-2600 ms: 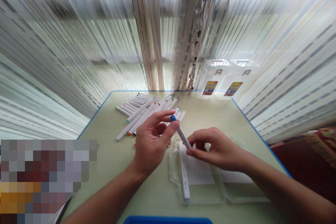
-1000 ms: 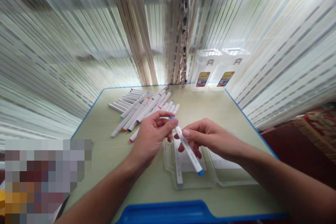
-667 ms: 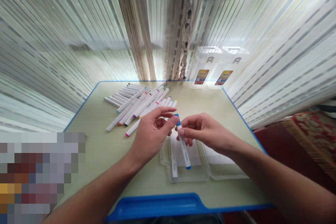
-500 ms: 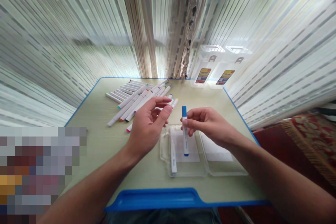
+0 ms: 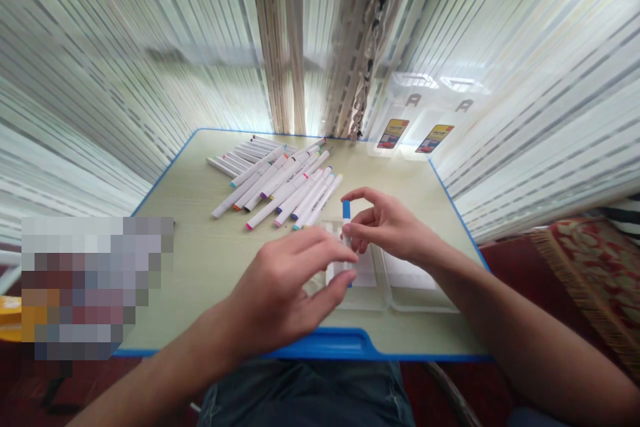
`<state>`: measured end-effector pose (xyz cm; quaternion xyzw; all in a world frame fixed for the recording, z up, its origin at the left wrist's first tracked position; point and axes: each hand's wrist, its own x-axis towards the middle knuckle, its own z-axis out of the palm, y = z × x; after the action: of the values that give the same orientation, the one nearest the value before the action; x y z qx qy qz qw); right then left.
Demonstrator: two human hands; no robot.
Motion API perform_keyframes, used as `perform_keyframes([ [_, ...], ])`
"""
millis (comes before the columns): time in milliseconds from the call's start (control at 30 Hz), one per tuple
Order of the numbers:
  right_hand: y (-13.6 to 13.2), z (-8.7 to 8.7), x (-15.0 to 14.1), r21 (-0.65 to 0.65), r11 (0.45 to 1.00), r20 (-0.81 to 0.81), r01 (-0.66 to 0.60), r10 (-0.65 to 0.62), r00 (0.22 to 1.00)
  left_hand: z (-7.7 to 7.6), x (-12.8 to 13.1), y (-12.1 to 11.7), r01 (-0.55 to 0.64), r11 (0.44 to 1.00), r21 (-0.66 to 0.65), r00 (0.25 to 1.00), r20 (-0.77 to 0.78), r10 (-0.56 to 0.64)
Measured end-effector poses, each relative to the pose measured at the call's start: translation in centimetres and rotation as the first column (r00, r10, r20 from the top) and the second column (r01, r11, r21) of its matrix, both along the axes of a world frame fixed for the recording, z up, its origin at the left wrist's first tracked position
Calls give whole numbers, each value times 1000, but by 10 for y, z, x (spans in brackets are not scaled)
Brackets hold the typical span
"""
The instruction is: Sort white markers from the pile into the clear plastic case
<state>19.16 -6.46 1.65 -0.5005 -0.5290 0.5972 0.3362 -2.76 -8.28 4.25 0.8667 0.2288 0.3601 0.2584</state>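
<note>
The right hand (image 5: 383, 223) pinches the blue-capped marker (image 5: 347, 211) nearly upright over the open case (image 5: 369, 309) on the bench (image 5: 185, 267). The left hand (image 5: 295, 273), thumb and fingers parted, is at its lower end; whether it touches is unclear. Other markers (image 5: 277, 188) lie heaped farther back.

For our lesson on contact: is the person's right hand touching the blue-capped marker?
Touching. The head view shows the right hand holding the blue-capped marker, with the thumb against its upper part.
</note>
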Motion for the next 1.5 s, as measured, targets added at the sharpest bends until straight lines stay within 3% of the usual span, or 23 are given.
perform_keyframes([
  [100, -1, -3, -1, -19, 998, 64, -60, 61, 996, -18, -11, -17, 61, 995, 76, 993, -106, -53],
  [267, -2, -5, -1, -32, 991, 100, -131, 134, 986, -40, -18, -30, 102, 982, 156, 985, -152, -78],
  [533, -2, -6, -1, -39, 989, 131, -144, 148, 980, -52, -10, -30, 88, 920, 382, 973, -231, 2],
  [700, -3, -3, -2, -61, 994, 201, -88, 98, 975, -59, -9, -30, 71, 875, 479, 980, -198, 29],
  [967, -6, -3, -2, -4, 999, 366, -40, 39, 930, -64, -9, -32, 70, 881, 467, 979, -203, 30],
  [1267, -5, -2, -4, -20, 999, 415, -33, 38, 909, -61, -9, -32, 53, 894, 444, 979, -198, 41],
  [1500, -7, -3, -3, 80, 993, 508, -87, 34, 861, -62, -9, -32, 40, 902, 431, 977, -204, 54],
])
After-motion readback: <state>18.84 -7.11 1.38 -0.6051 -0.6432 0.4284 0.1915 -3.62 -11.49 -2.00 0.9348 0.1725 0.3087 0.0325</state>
